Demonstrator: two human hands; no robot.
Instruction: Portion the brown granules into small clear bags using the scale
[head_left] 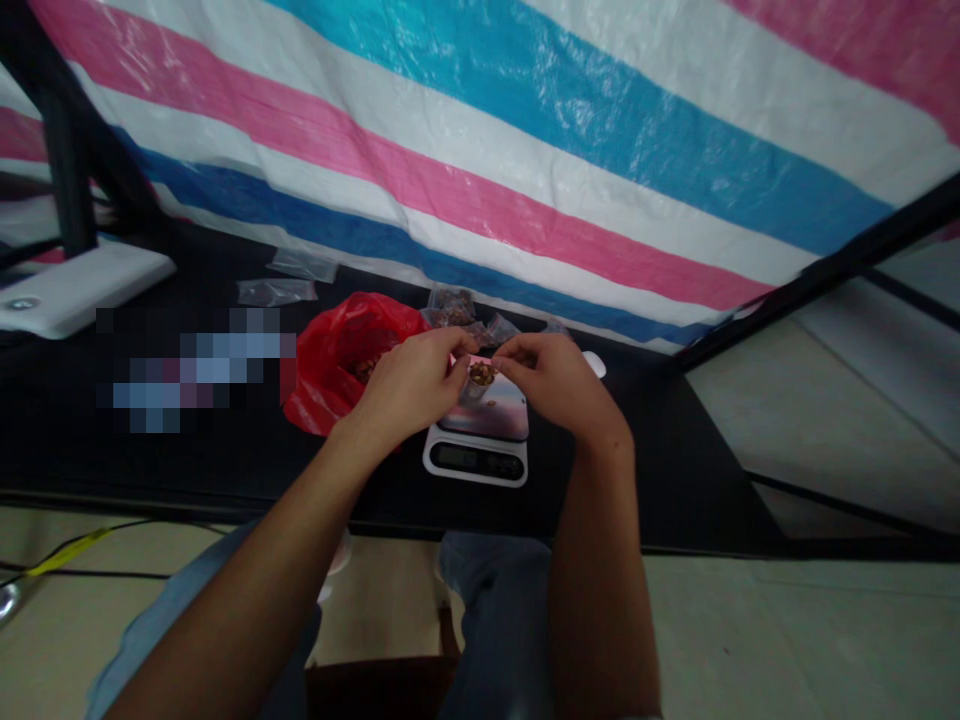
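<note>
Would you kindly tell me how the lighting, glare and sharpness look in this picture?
Head view: glare streaks the striped sheet; dim light leaves the black tabletop short of detail; softness makes the scale display unreadable; a pixelated patch masks the area left of the red bag.

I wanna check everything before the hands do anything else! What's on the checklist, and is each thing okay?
1. Little clear container upright: ok, it looks upright.
2. Both hands near it: ok, the left hand and right hand are on either side.
3. No loose bits on the scale: not ok, a small brown piece lies there.
4. Red bag open: ok, brown pieces show inside.
5. Number on the display readable: cannot tell, it's too dim.
6. Container's bottom resting on the scale: cannot tell.
</note>
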